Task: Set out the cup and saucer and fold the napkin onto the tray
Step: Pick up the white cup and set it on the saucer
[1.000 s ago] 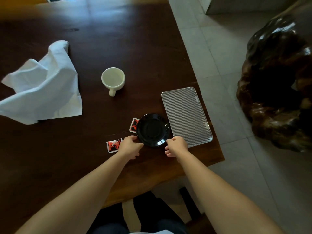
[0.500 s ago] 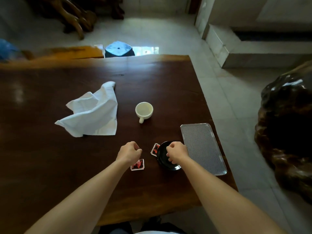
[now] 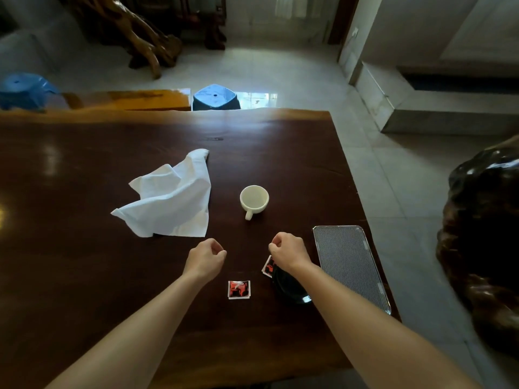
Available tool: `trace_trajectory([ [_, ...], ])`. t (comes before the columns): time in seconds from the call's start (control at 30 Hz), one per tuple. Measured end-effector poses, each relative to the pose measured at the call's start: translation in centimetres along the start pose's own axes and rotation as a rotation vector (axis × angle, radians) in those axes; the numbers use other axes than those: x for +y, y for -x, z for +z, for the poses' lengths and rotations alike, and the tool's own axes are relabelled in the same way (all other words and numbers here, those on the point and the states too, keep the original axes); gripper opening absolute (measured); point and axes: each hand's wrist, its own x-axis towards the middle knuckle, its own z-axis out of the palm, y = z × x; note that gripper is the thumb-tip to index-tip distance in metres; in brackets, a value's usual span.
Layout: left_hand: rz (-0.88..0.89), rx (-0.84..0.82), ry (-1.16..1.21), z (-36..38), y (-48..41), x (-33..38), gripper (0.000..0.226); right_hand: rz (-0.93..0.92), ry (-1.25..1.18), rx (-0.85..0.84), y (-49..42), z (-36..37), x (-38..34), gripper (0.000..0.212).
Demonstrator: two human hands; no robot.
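Both grips curled, holding nothing: left hand (image 3: 206, 259), right hand (image 3: 289, 252) | red sachet (image 3: 238, 289) print unreadable

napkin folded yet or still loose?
Still loose. The napkin lies crumpled on the table, one corner peaked up, well left of the tray. Neither hand touches it.

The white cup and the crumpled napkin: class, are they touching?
Apart. The head view shows a strip of bare dark table between the cup and the napkin's right edge.
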Motion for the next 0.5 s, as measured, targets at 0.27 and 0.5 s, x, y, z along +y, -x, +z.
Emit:
trace_trajectory([
  [0.27,0.045,-0.003,-0.007,-1.6,-4.1,0.9,0.005,0.043,0.006,0.042,-4.1,0.0,-1.9,0.017],
  [0.5,0.124,-0.044,-0.121,-2.8,-8.4,2.5,0.008,0.103,0.03,0.027,-7.8,-0.2,-3.0,0.026],
])
